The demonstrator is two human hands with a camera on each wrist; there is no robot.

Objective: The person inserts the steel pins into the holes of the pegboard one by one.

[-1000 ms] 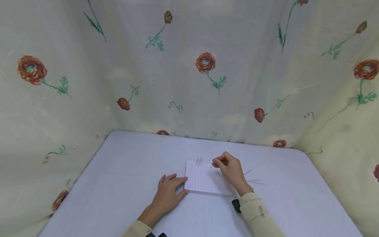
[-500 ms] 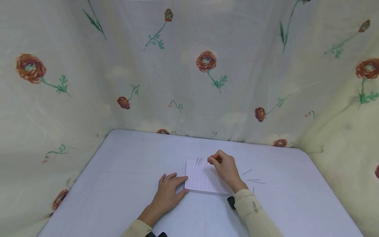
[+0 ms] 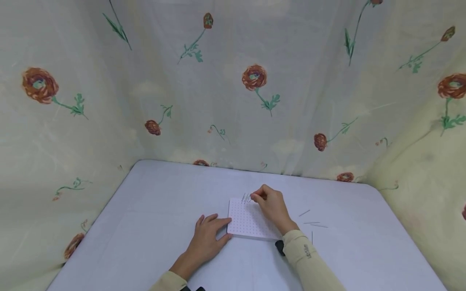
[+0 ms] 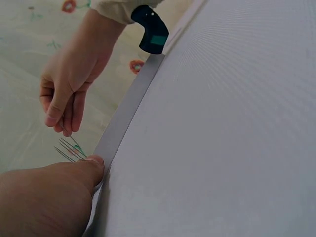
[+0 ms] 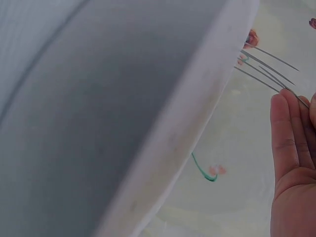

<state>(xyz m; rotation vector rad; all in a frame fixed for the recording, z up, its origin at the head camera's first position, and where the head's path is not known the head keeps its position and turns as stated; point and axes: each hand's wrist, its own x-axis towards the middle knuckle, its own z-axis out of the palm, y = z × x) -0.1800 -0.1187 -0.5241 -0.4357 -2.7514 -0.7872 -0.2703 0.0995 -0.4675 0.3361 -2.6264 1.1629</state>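
Observation:
A white board (image 3: 247, 224) with a grid of small holes lies on the table. My left hand (image 3: 209, 236) rests at its left side, fingers spread, index finger and thumb touching the edge. Above the board's far part, my right hand (image 3: 271, 204) pinches a thin metal pin (image 5: 297, 97) between thumb and fingertips. Several similar pins (image 3: 245, 198) stand upright in the far row of holes, just left of the right hand. In the left wrist view, the held pin (image 4: 76, 143) slants down close to the standing pins (image 4: 64, 150); its lower tip is hard to make out.
Several loose pins (image 3: 312, 222) lie scattered on the white tabletop (image 3: 164, 210) right of the board. Behind the table hangs a flowered curtain (image 3: 174, 89). A black device (image 3: 280, 247) sits at the right wrist.
My right hand has moved left over the board with the pin, ending beside the standing pins. My left hand stays at the board's left edge.

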